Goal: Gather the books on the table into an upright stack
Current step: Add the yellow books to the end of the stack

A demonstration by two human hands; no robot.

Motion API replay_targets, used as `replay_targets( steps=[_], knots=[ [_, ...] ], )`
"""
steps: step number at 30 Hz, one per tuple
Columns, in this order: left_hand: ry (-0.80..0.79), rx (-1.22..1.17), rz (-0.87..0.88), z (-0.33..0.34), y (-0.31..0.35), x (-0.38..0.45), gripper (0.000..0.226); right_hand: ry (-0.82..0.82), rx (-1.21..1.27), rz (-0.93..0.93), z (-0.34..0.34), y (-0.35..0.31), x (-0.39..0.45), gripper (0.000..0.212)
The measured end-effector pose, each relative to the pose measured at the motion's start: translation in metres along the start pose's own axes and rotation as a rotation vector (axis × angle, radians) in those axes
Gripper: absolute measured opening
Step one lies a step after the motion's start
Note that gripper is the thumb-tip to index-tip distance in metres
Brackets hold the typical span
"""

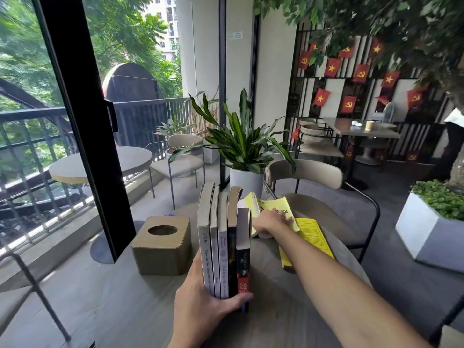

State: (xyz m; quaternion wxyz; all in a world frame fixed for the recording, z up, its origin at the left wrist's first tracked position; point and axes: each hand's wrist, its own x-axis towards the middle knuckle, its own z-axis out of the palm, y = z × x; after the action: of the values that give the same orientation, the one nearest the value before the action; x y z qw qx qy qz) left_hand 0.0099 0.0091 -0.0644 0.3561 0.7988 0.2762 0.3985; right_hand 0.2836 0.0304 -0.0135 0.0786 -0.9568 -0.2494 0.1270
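Several books stand upright in a row (223, 242) on the grey table (125, 305), spines facing me. My left hand (203, 305) wraps around the near end of the row, thumb pressed on the rightmost dark book with a red band (243, 262). My right hand (272, 223) reaches past the row and grips a yellow book (271, 205), which is tilted up off the table just right of the row. A second yellow book (313, 237) lies flat under my right forearm.
A wooden tissue box (160, 244) sits on the table left of the books. A beige chair (313, 187) stands across the table, with a potted plant (241, 146) behind it. A glass door frame (82, 121) rises at the left.
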Motion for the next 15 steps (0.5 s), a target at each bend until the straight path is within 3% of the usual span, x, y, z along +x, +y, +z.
replay_targets(
  steps=[6,11,15],
  knots=[
    [-0.008,0.012,0.004,0.000,0.001,0.001,0.123,0.191,0.333,-0.091,-0.014,0.014,-0.010,0.038],
    [-0.028,0.035,0.012,0.000,-0.001,0.002,0.122,0.615,0.802,-0.257,-0.009,0.040,-0.054,0.019],
    [-0.032,0.059,0.004,0.000,-0.002,0.002,0.123,0.650,0.915,-0.286,-0.005,0.061,-0.096,0.020]
  ],
)
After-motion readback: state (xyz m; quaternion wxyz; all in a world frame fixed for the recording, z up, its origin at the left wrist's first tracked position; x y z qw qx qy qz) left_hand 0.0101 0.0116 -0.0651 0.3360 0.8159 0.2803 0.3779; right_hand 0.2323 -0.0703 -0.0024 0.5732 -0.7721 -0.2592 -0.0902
